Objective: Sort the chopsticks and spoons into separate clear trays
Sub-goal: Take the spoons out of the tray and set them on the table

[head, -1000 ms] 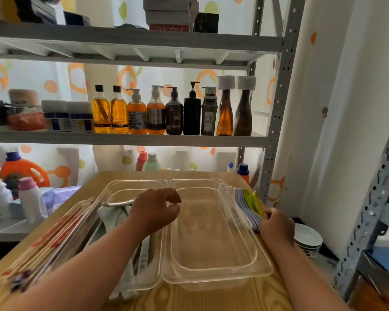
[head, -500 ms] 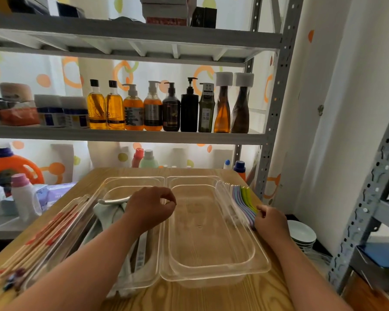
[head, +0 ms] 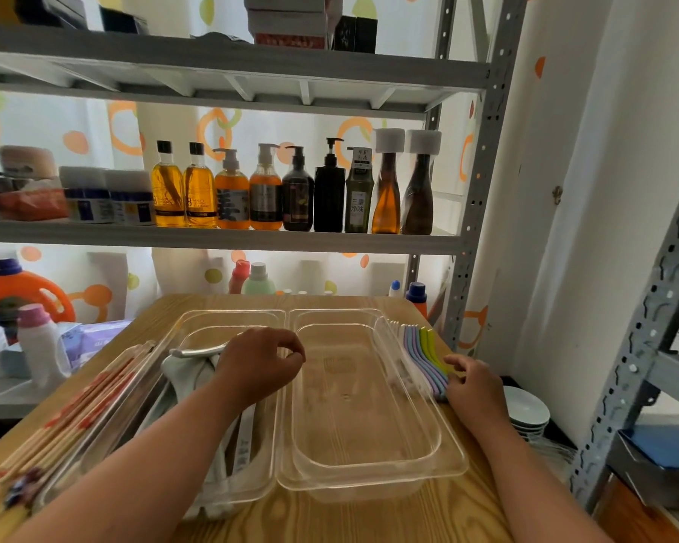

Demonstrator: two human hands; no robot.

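Nothing sorted yet, by our read. The chopsticks [head: 79, 405] lay in a loose bundle on the surface [head: 369, 519], just beside the outer wall of the left tray [head: 228, 313] and running along it. The spoons [head: 422, 350] stood in a tight pastel row just beside the outer rim of the right tray [head: 369, 436]. We took that as staging: each pile sat next to a tray and under its own hand, so each transfer would be a short lift over one rim. The right hand [head: 476, 389] was at the near ends of the spoons, fingers spread, tips touching them, not closed round any. The left hand [head: 259, 370] hovered over the inner side of the left tray by the two meeting rims, fingers curled, thumb and forefinger nearly meeting. Blur meant we couldn't tell whether they pinched anything thin. The right tray's floor showed bare, with open room above it, so it looked the likely drop for the spoons. The left tray already held a grey cloth [head: 189, 374] and a metal-looking handle, which would crowd the chopsticks. Watch the right edge: the spoon row sat near it, bowls [head: 525, 413] were stacked below, and the shelf upright [head: 467, 244] stood near the far corner. We judged that an outward sweep could tip spoons off, so pull inward.
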